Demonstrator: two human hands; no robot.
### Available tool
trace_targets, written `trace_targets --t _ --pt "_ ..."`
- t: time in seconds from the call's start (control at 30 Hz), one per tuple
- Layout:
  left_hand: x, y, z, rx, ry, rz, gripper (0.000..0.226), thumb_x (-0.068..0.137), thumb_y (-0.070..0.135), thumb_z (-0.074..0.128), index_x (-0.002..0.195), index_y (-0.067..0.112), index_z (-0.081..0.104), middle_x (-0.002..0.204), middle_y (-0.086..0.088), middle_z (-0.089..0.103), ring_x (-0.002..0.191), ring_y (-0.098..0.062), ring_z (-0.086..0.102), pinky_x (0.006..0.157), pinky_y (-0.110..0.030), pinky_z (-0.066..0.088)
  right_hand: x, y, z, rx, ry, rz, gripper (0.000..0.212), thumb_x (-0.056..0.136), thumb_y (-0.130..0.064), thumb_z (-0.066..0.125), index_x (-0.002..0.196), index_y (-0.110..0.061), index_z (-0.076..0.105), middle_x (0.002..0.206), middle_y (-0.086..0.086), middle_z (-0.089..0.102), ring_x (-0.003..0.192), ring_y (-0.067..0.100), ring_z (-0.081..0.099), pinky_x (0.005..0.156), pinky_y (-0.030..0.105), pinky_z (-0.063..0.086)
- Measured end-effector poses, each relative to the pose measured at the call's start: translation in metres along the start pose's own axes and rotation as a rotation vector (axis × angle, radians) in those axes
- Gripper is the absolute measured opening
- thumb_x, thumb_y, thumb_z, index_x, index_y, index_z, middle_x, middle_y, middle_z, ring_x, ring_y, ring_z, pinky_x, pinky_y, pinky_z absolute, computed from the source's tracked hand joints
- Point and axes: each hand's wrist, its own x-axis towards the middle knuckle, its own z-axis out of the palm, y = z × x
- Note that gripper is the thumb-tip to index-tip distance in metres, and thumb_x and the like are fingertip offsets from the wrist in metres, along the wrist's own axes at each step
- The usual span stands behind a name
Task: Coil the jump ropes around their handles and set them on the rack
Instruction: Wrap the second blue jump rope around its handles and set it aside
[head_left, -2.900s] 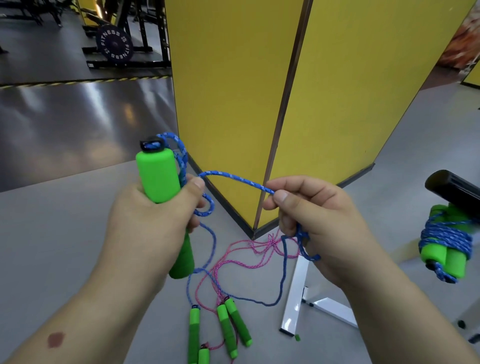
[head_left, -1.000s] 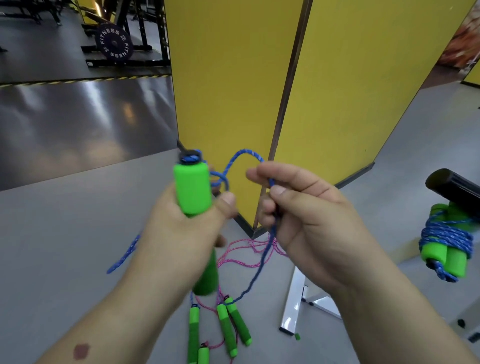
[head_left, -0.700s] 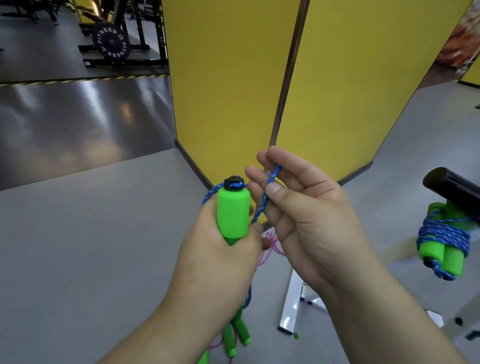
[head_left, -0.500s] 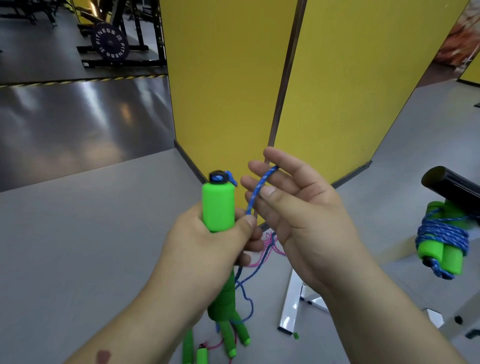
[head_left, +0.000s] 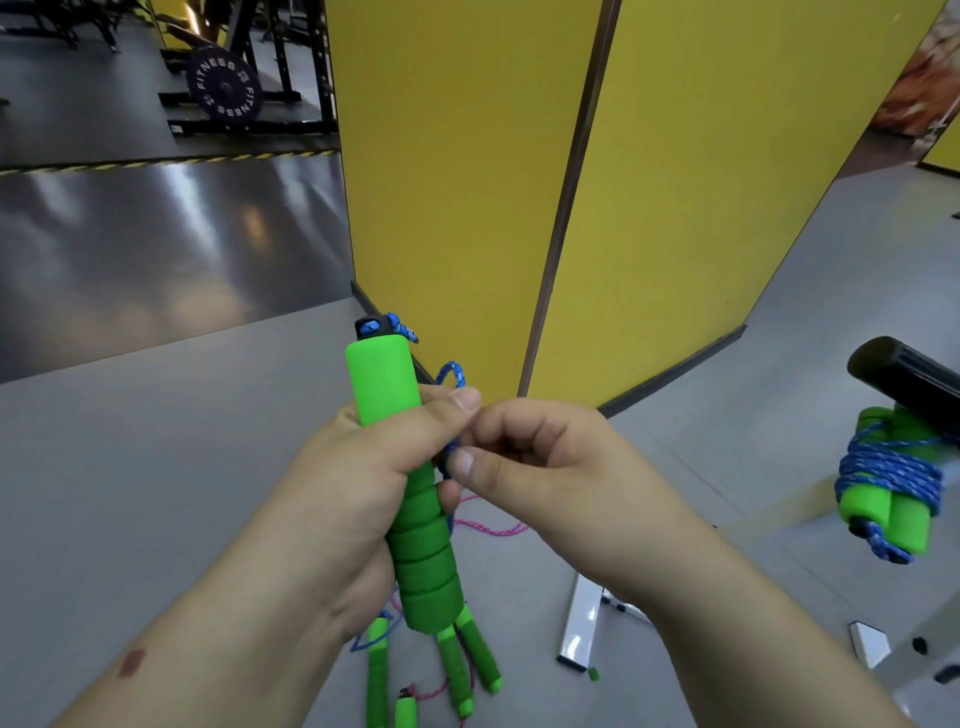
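My left hand (head_left: 363, 483) grips a green foam jump-rope handle (head_left: 387, 384) held upright, with a black cap on top. A blue rope (head_left: 453, 375) leaves the cap and loops down beside the handle. My right hand (head_left: 540, 467) pinches that blue rope right next to my left thumb. A coiled blue rope with two green handles (head_left: 883, 488) hangs from the black rack bar (head_left: 914, 379) at the right. On the floor below lie several more green handles (head_left: 457, 670) with pink rope (head_left: 493, 530).
A yellow partition (head_left: 467, 182) stands straight ahead, its corner post close behind my hands. White metal rack feet (head_left: 579, 629) rest on the grey floor at lower right. A weight plate and rack (head_left: 223, 85) stand far back left.
My right hand's fingers have closed from spread to a pinch on the blue rope and moved against my left thumb. The handle has stayed upright in my left hand.
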Motion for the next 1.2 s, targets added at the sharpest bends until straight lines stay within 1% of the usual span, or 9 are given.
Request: trace_targets --t 0.1,0.3,0.43,0.53,0.63,0.8,0.93,1.03,1.2 --pt "-0.002 -0.004 0.0 0.038 -0.057 0.051 0.022 0.071 0.02 0.085 0.09 0.016 0.074 0.081 -0.001 0.073 0.066 -0.01 0.067 0.047 -0.021 0.047 0.002 -0.001 0.002 -0.013 0.106 -0.033 0.017 0.095 -0.026 0.061 0.093 -0.011 0.07 0.093 0.023 0.07 0.079 0.029 0.059 0.079 0.063 0.05" --pt "-0.011 -0.008 0.009 0.294 -0.118 0.13 0.007 0.093 0.005 0.069 0.089 0.011 0.071 0.078 -0.01 0.078 0.073 -0.022 0.078 0.046 -0.022 0.048 0.003 -0.01 -0.007 0.224 0.351 -0.038 0.015 0.098 -0.021 0.063 0.09 -0.009 0.066 0.076 0.007 0.058 0.068 0.015 0.049 0.057 0.025 0.045" --pt "-0.007 0.002 0.01 0.187 -0.065 0.124 0.027 0.091 0.006 0.068 0.07 0.019 0.078 0.07 -0.007 0.075 0.058 -0.018 0.071 0.048 -0.021 0.051 0.003 -0.004 -0.008 0.346 0.126 0.103 0.019 0.089 -0.03 0.06 0.097 -0.015 0.068 0.072 -0.001 0.061 0.061 0.016 0.048 0.059 0.03 0.039" --pt "-0.004 0.007 0.008 0.099 -0.016 0.106 0.008 0.089 0.012 0.071 0.081 0.011 0.073 0.072 -0.006 0.074 0.054 -0.017 0.067 0.046 -0.021 0.05 -0.002 -0.005 -0.013 0.282 -0.125 0.256 0.037 0.088 -0.034 0.053 0.113 -0.009 0.066 0.083 -0.003 0.068 0.062 0.017 0.048 0.056 0.026 0.037" --pt "-0.001 0.006 0.004 0.092 0.024 0.08 0.005 0.09 0.014 0.071 0.091 0.01 0.071 0.081 -0.008 0.079 0.063 -0.018 0.072 0.044 -0.024 0.049 -0.006 -0.007 -0.016 0.165 -0.263 0.269 0.02 0.091 -0.023 0.056 0.104 -0.018 0.07 0.093 0.001 0.071 0.062 0.016 0.05 0.058 0.025 0.039" --pt "0.002 -0.002 -0.003 0.221 0.058 0.195 0.01 0.09 0.016 0.074 0.099 0.018 0.073 0.082 -0.004 0.078 0.067 -0.012 0.07 0.048 -0.019 0.049 -0.005 -0.006 -0.013 0.121 -0.101 0.224 0.016 0.098 -0.008 0.061 0.089 -0.012 0.073 0.079 0.004 0.072 0.055 0.01 0.054 0.052 0.022 0.043" --pt "-0.004 -0.01 -0.002 0.26 -0.155 0.069 0.017 0.094 0.011 0.068 0.11 0.01 0.072 0.091 -0.01 0.079 0.087 -0.024 0.077 0.048 -0.02 0.046 0.0 -0.009 -0.013 0.3 0.183 0.148 0.014 0.096 -0.011 0.061 0.096 -0.012 0.075 0.073 0.0 0.072 0.046 0.007 0.044 0.043 0.018 0.035" --pt "-0.006 -0.015 0.003 0.27 -0.188 0.029 0.006 0.094 -0.001 0.065 0.099 0.002 0.067 0.082 -0.012 0.076 0.071 -0.021 0.073 0.049 -0.022 0.05 0.001 -0.008 -0.014 0.276 0.298 0.135 0.012 0.095 -0.016 0.063 0.1 -0.015 0.075 0.079 -0.003 0.074 0.045 0.007 0.037 0.04 0.017 0.03" --pt "0.0 -0.009 0.003 0.156 -0.097 0.087 0.002 0.094 0.001 0.066 0.094 0.001 0.068 0.072 -0.008 0.071 0.058 -0.014 0.066 0.052 -0.021 0.053 0.0 -0.001 -0.013 0.308 0.061 0.334 0.036 0.097 -0.041 0.06 0.107 -0.008 0.071 0.074 0.001 0.063 0.055 0.013 0.045 0.043 0.021 0.033"
